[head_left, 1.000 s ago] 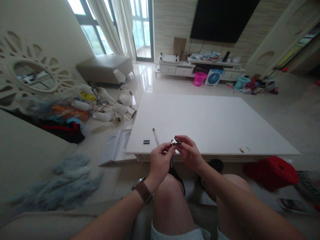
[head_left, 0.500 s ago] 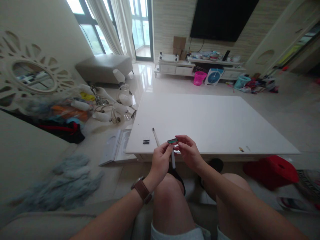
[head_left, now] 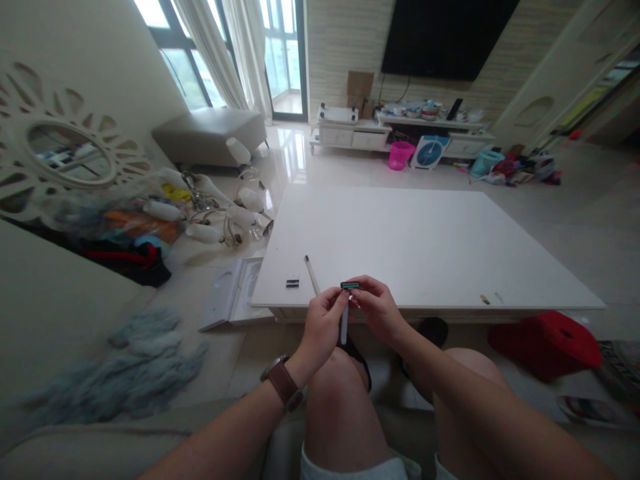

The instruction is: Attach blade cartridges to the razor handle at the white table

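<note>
Both my hands hold a small razor (head_left: pixel 346 308) above my knees, just in front of the white table (head_left: pixel 425 240). My left hand (head_left: pixel 323 327) is closed round its white handle, which hangs downward. My right hand (head_left: pixel 377 308) pinches the dark head with a green strip at the top. A brown watch (head_left: pixel 283 383) is on my left wrist. On the table's near left corner lie a thin white stick with a dark tip (head_left: pixel 311 273) and a small black and white piece (head_left: pixel 293 283).
A red stool (head_left: pixel 547 340) sits on the floor at the right. A white tray (head_left: pixel 227 300) and lamp parts (head_left: pixel 220 207) lie on the floor at the left, with blue-grey fluff (head_left: pixel 135 367) nearer. A TV stand (head_left: pixel 400 130) is at the far wall.
The razor head turned in my fingers so its green strip faces up, and both hands dropped slightly toward my knees.
</note>
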`<action>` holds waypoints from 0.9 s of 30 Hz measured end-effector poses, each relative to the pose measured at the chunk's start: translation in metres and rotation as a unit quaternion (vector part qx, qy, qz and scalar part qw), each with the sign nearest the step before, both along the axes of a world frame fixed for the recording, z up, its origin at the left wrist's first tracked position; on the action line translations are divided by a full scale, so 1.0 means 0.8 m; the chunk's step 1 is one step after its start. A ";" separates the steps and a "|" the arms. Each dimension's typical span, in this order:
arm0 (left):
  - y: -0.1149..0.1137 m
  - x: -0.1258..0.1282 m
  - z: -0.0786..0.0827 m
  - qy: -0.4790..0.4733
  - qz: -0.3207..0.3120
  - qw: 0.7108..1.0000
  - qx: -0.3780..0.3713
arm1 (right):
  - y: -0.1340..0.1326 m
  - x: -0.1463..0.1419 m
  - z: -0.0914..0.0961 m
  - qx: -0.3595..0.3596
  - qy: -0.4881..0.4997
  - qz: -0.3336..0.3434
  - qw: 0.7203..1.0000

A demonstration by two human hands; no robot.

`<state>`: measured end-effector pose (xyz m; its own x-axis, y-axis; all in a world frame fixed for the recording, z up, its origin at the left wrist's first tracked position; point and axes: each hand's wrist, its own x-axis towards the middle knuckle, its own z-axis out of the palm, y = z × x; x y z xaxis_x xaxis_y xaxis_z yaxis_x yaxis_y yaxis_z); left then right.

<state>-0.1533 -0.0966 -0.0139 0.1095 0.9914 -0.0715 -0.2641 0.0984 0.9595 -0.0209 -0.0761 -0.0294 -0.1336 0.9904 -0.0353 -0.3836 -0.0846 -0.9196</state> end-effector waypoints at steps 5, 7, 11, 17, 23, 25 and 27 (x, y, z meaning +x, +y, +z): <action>-0.002 0.000 0.002 0.004 -0.001 1.000 -0.022 | 0.000 0.001 0.001 0.006 -0.007 -0.003 1.000; -0.003 0.001 0.001 0.007 -0.002 1.000 -0.023 | 0.000 0.000 0.001 0.005 -0.007 -0.001 1.000; -0.003 0.001 -0.001 0.004 -0.002 1.000 -0.020 | 0.000 0.000 0.003 -0.001 -0.009 0.000 1.000; -0.003 0.001 -0.001 0.005 -0.003 1.000 -0.015 | 0.000 0.001 -0.001 -0.003 -0.011 0.004 1.000; -0.003 0.001 -0.001 0.005 -0.002 1.000 -0.016 | 0.001 0.002 -0.002 -0.004 -0.011 0.004 1.000; -0.003 0.001 -0.001 0.005 -0.001 1.000 -0.017 | 0.001 0.001 -0.002 -0.005 -0.011 0.004 1.000; -0.003 0.001 -0.001 0.005 -0.002 1.000 -0.017 | 0.001 0.001 -0.001 -0.006 -0.010 0.005 1.000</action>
